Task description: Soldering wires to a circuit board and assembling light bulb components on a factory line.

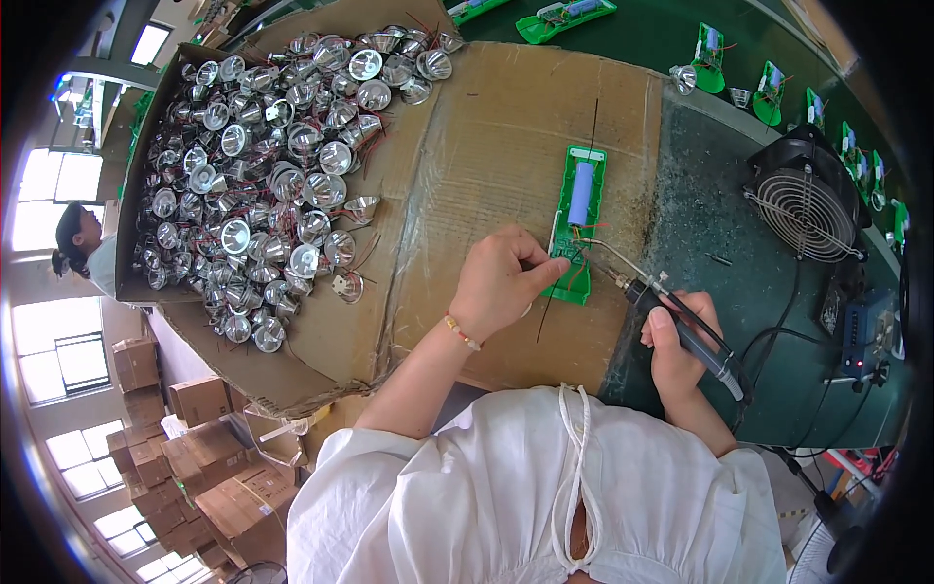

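A long green plastic housing [579,282] lies on the cardboard in front of me, holding a blue cylindrical battery [581,193] and a small green circuit board with thin wires. My left hand [503,276] reaches over the board's left side, thumb and forefinger pinched together; whatever lies between them is too small to make out. In my right hand [684,341] is a soldering iron [693,343] with a thin curved metal feed tube [628,261] clamped along it. The iron's tip and the tube's end point at the board, close to my left fingertips.
A cardboard box [263,375] full of silver reflector cups [304,136] with red wires stands left. To the right are a black fan [806,209] and a blue control box [856,341] with cables. Several green housings [710,58] line the far edge. Another person [88,243] is at far left.
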Demonstrator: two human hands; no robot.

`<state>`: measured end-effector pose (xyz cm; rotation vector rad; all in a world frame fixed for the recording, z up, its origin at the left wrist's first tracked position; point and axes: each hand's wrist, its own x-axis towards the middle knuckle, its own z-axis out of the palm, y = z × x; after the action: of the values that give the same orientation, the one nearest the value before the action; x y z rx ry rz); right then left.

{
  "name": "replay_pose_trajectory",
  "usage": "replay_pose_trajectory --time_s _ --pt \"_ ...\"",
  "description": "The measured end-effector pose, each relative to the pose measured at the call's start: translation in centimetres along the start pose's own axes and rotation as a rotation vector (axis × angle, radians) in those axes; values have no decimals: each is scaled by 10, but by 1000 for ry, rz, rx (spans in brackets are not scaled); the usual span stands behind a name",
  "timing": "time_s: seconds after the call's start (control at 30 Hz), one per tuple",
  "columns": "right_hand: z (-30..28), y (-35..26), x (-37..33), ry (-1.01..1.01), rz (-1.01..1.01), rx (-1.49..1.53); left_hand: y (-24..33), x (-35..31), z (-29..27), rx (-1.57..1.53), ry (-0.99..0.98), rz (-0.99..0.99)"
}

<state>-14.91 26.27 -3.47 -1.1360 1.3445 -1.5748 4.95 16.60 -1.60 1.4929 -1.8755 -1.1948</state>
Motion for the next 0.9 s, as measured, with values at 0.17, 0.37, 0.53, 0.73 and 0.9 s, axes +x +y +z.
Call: replay_pose_trajectory --time_s 0.17,0.37,0.53,0.73,0.9 --pt "-2 4 -1 -22 -8 17 0 -1 0 2 -8 -19" --pt "-8 5 -2 -60 -27 -4 4 -11 2 -34 -2 7" --pt "-8 -1 -2 -13 29 15 5 -14 10 -85 94 18" --pt "-14 2 -3 -64 -58 -115 9 -11 14 125 121 123" --pt "-16 6 -5 -57 -85 -173 10 -9 12 77 79 42"
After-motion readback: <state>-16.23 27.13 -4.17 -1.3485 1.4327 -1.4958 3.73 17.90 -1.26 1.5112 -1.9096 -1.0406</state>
